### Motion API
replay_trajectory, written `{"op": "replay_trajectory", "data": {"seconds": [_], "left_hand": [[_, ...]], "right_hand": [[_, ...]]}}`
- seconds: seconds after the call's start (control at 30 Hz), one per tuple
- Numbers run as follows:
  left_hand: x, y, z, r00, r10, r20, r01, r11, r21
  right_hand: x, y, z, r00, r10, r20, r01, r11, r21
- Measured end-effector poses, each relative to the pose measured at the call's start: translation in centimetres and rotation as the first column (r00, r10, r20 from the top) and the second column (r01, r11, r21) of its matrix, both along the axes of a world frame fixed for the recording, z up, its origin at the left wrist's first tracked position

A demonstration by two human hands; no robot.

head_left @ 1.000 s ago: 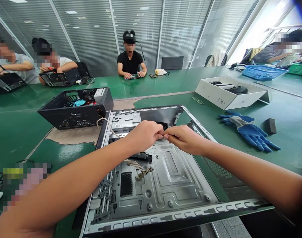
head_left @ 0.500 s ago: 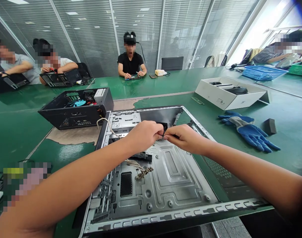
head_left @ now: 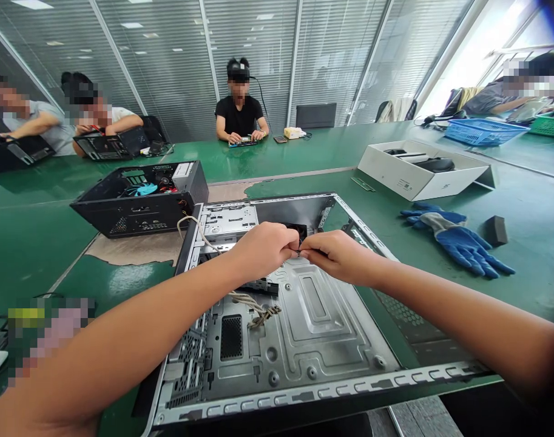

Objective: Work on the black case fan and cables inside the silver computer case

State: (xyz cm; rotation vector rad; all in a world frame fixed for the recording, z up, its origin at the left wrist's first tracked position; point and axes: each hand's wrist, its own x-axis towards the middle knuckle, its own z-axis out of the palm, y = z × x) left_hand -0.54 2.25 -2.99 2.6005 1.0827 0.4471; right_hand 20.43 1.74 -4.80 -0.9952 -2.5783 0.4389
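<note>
An open metal computer case (head_left: 322, 340) lies on its side in front of me. Over its far part, my left hand (head_left: 274, 243) and my right hand (head_left: 338, 255) meet with fingertips pinched close together. Whatever small thing they grip is hidden by the fingers. Just behind the fingertips, a black part (head_left: 299, 230) shows inside the case, mostly covered by my left hand. A bundle of beige cables (head_left: 261, 312) lies on the case floor below my left wrist, beside a drive cage partly hidden under my forearm.
Another black computer case (head_left: 140, 206) with a blue fan stands at the back left. To the right are a white box (head_left: 408, 176), blue gloves (head_left: 459, 243) and a dark block (head_left: 495, 230). Several people work around the green table (head_left: 313, 155).
Both hands stay almost in place, fingertips still together. Only a very slight shift of the fingers shows; the case has not moved.
</note>
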Motion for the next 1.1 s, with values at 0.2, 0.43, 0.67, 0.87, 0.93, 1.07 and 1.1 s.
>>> {"op": "replay_trajectory", "data": {"seconds": [0.2, 0.43, 0.67, 0.87, 0.93, 1.07, 1.1], "left_hand": [[-0.16, 0.21, -0.37, 0.998, -0.037, 0.047, 0.039, 0.998, -0.052], [0.15, 0.12, -0.25, 0.999, -0.024, -0.041, 0.023, 0.999, -0.024], [0.17, -0.01, -0.18, 0.999, -0.030, -0.012, 0.029, 0.998, -0.057], [-0.11, -0.05, -0.08, 0.998, -0.050, 0.036, 0.055, 0.987, -0.153], [-0.20, 0.02, -0.16, 0.998, -0.052, 0.020, 0.055, 0.987, -0.149], [-0.20, 0.23, -0.23, 1.000, -0.019, 0.009, 0.020, 0.989, -0.147], [-0.18, 0.28, -0.23, 1.000, -0.014, 0.015, 0.016, 0.989, -0.146]], "right_hand": [[-0.10, -0.24, 0.27, 1.000, 0.018, -0.008, -0.018, 0.998, -0.058], [-0.04, -0.22, 0.15, 1.000, 0.029, -0.010, -0.029, 0.999, -0.031], [-0.03, -0.23, -0.01, 0.999, 0.044, -0.010, -0.044, 0.999, -0.014], [-0.19, -0.33, 0.24, 1.000, 0.003, 0.007, -0.003, 1.000, -0.019], [-0.23, -0.33, 0.29, 1.000, -0.007, 0.015, 0.007, 1.000, -0.019], [-0.25, -0.32, 0.33, 1.000, -0.023, 0.019, 0.024, 0.999, -0.022], [-0.24, -0.31, 0.33, 0.999, -0.028, 0.018, 0.029, 0.999, -0.022]]}}
